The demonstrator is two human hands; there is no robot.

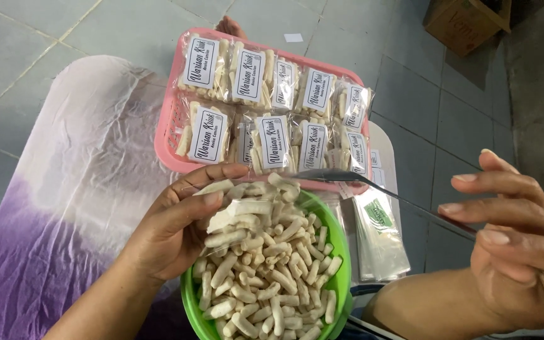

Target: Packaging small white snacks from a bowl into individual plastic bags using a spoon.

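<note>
My left hand (177, 220) holds a clear plastic bag (247, 208) open over a green bowl (341, 264); several pale stick-shaped crackers (266, 271) fill the bowl and some sit in the bag. My right hand (511, 239) grips the handle of a metal spoon (347, 177), whose bowl end points left toward the bag's mouth. Beyond the bowl sits a pink basket (168, 135) holding several sealed cracker packets (272, 113) with white labels.
A stack of empty clear bags (379, 233) lies right of the bowl. A white-and-purple cloth (64, 189) covers the grey tiled floor at left. A cardboard box (467, 22) stands at the top right.
</note>
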